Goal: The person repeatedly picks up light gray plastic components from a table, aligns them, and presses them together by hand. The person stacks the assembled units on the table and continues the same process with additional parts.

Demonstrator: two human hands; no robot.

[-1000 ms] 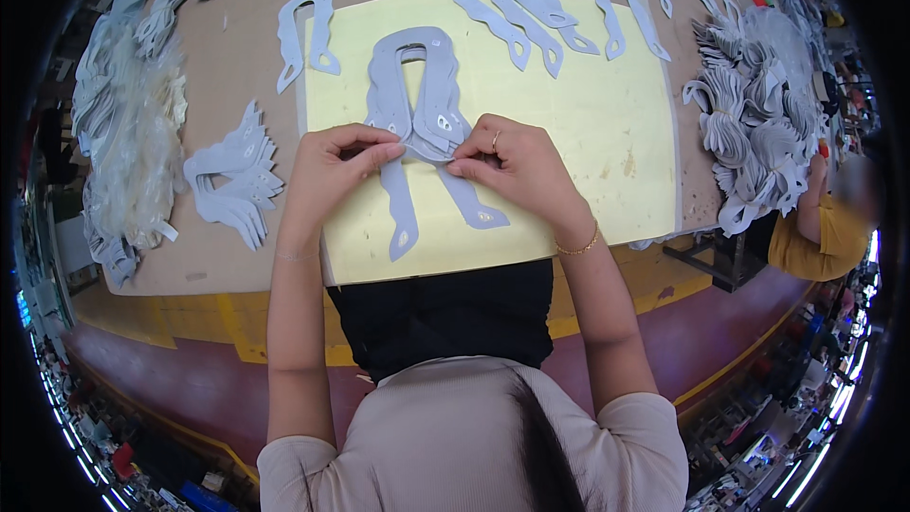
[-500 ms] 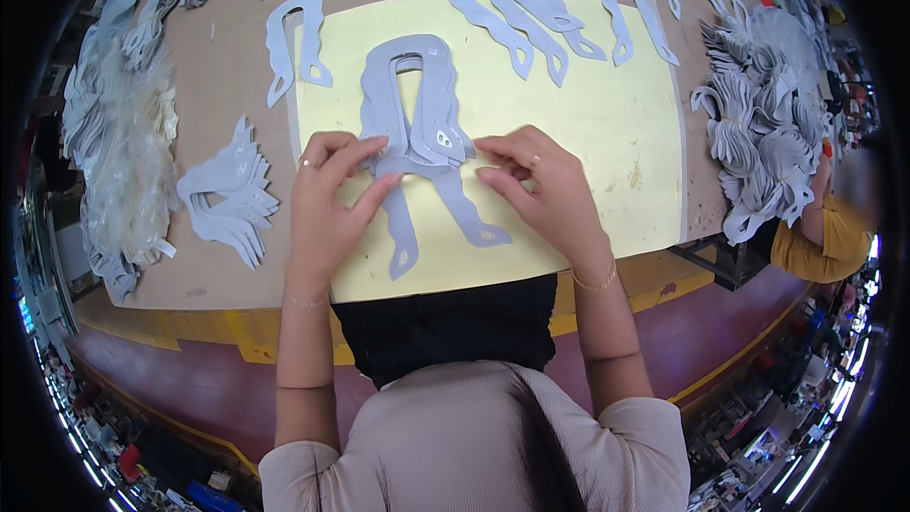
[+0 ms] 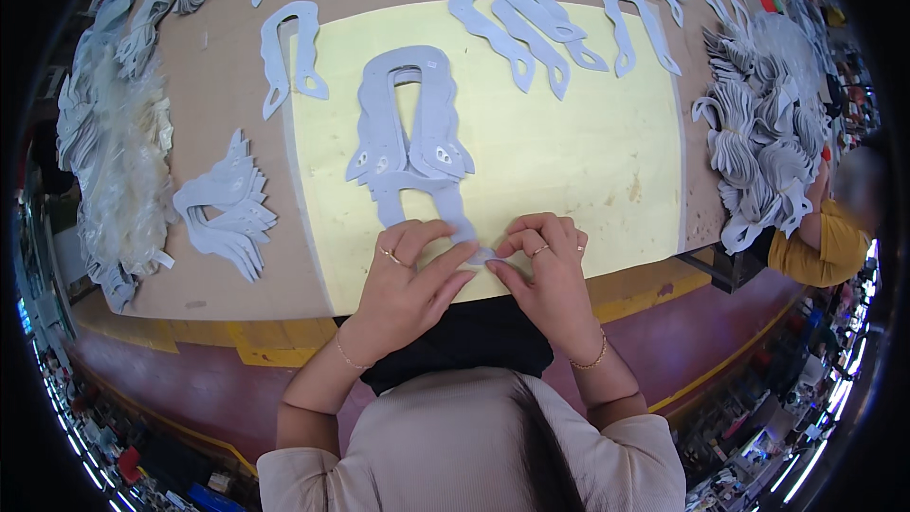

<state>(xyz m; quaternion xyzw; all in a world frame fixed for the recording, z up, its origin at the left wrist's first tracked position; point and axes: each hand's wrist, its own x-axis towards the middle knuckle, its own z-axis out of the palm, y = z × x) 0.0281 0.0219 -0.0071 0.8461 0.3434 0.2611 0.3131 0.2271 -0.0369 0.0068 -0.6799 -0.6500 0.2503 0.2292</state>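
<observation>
A stack of grey U-shaped flat cut pieces (image 3: 384, 109), which look like shoe-upper parts, lies on the yellow sheet in front of me. Its curved end points away from me. From under its near end, one more grey U-shaped piece (image 3: 444, 201) reaches toward my body. My right hand (image 3: 550, 275) pinches the tip of that piece's right leg between thumb and fingers. Close beside it, my left hand (image 3: 408, 275) has its fingers closed on the same leg, with the thumb near the tip. The piece's left leg end is partly hidden behind the left hand.
The yellow sheet (image 3: 588, 180) covers the table's middle. Loose grey pieces (image 3: 294, 52) lie along its far side. A fanned pile (image 3: 227, 204) sits to the left. Bundles (image 3: 758, 152) and plastic bags (image 3: 118, 171) line the sides. A person in a yellow sleeve (image 3: 820, 242) is at right.
Both hands have moved from the stack's near end down toward me, onto the lower piece's right leg. The stack's leg ends, formerly between my hands, now lie uncovered and spread.
</observation>
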